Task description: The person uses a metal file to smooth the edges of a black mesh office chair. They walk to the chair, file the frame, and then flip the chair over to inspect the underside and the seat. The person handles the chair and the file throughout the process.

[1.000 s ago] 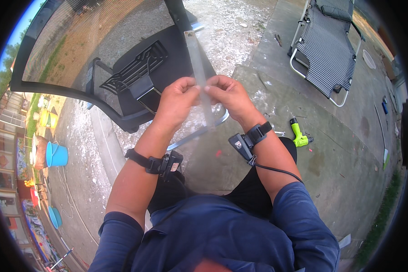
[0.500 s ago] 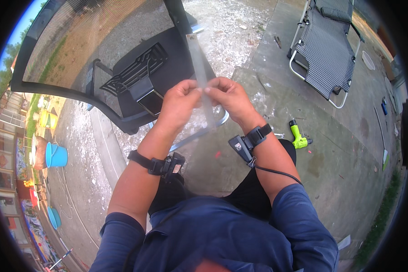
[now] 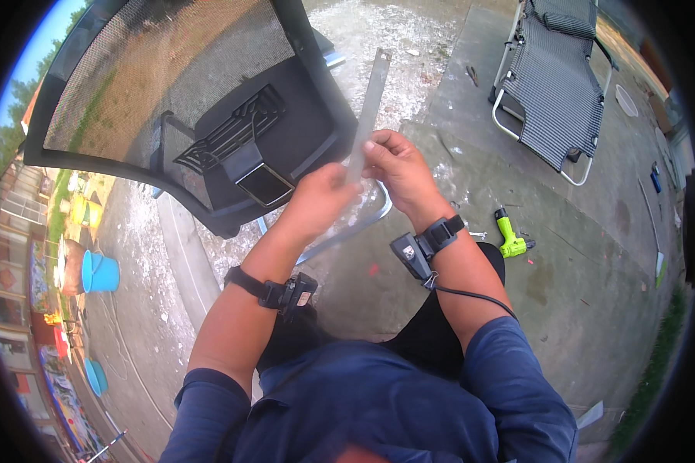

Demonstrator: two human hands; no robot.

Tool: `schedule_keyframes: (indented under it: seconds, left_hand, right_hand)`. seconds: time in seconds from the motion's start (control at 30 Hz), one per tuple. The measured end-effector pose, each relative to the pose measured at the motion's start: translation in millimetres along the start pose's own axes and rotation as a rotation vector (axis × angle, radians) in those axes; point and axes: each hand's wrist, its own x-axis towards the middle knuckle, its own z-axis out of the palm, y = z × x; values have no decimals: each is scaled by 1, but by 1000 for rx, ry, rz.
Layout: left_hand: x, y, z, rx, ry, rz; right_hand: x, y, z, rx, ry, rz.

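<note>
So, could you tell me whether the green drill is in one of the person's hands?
No, the green drill lies on the concrete ground, while both hands hold a flat metal strip.

Dull grey metal strip [image 3: 369,108], black mesh-cloth chair back [image 3: 170,77], rough concrete ground [image 3: 579,270].

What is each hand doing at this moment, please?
Left hand: closed on the lower end of the flat metal strip.
Right hand: closed on the same strip, beside the left.

Metal strip [image 3: 367,108]: lower end hidden between left hand [image 3: 320,199] and right hand [image 3: 398,166]. Mesh chair [image 3: 170,100]: top cut off. Folding lounger [image 3: 552,85]: upper part cut off.
</note>
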Motion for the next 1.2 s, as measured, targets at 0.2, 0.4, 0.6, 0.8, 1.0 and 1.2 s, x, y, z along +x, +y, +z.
schedule_keyframes:
  seconds: [0.2, 0.4, 0.6, 0.8, 1.0, 1.2]
  left_hand:
    - [-10, 31, -29, 73, -73, -63]
    - [-13, 69, -69, -149, -6, -2]
    - [1, 96, -90, -254, 203, 173]
    - [28, 138, -94, 73, 281, 256]
    - [66, 156, -83, 363, 342, 348]
    - [96, 173, -82, 552, 417, 461]
  right_hand:
    - [6, -17, -15, 84, 71, -10]
    - [6, -27, -18, 355, 140, -56]
    - [13, -14, -20, 396, 225, -52]
    - [33, -1, -22, -519, 269, -202]
    - [57, 9, 8, -1078, 230, -491]
    - [96, 5, 28, -1255, 339, -659]
